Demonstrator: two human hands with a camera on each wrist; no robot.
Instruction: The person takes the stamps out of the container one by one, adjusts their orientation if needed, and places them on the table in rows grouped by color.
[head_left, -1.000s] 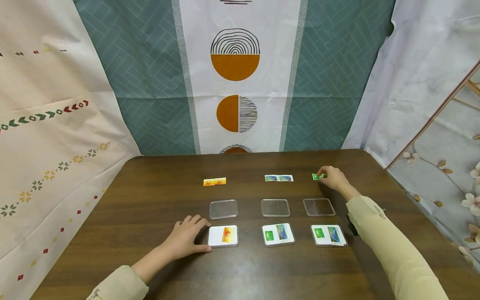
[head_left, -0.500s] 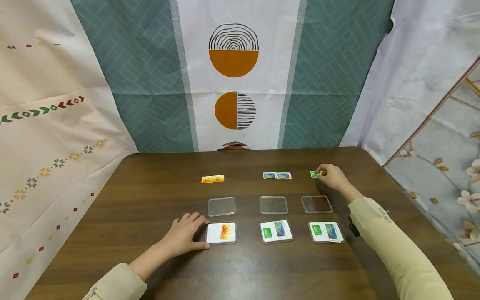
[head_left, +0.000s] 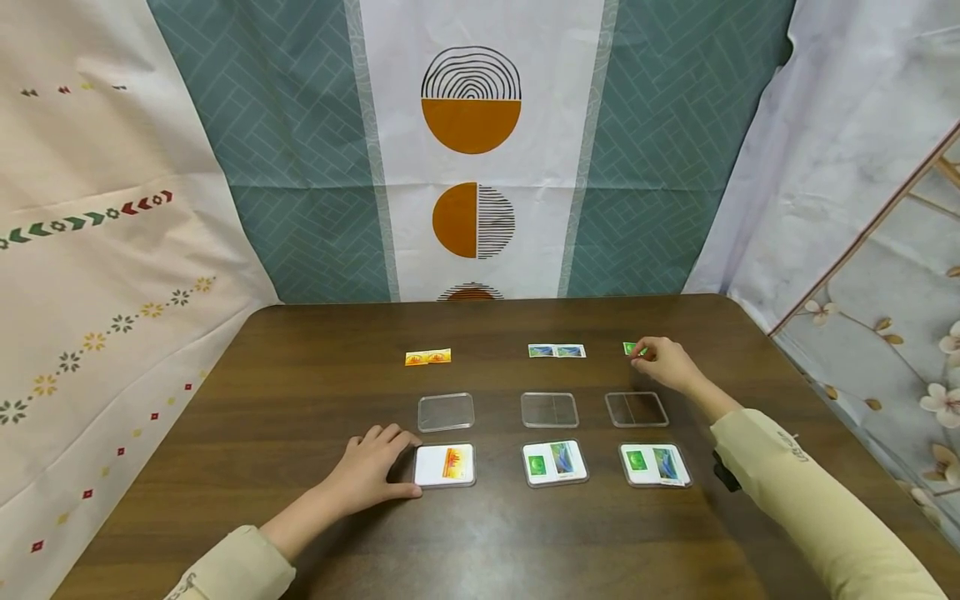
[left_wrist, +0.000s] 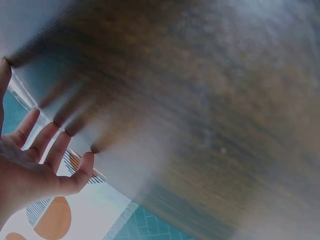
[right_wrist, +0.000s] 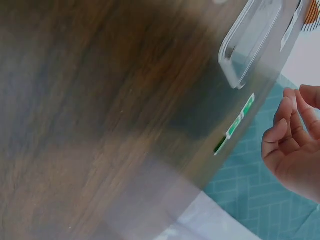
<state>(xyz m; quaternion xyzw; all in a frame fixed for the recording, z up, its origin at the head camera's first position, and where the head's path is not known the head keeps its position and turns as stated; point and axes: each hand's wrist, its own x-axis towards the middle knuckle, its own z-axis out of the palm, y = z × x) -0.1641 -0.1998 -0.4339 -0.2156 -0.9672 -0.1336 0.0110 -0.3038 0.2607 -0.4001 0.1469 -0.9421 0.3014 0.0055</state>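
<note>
In the head view my left hand lies at the left end of a clear case with a white insert and one orange stamp-like piece. Its thumb and index finger touch that case's near and far left corners; the left wrist view shows the fingers spread. At the far right my right hand is by a short row of green stamp-like pieces, thumb and index tips together. In the right wrist view the row lies on the table, apart from the fingers. Whether a piece is between the fingertips cannot be told.
Two more filled cases each hold a green and a blue piece. Behind stand three clear lids in a row. Farther back lie orange pieces and blue pieces. Cloth hangs behind the wooden table.
My right hand has drawn back slightly toward me from the green pieces. My left hand stays at the left case; the head view has shifted a little.
</note>
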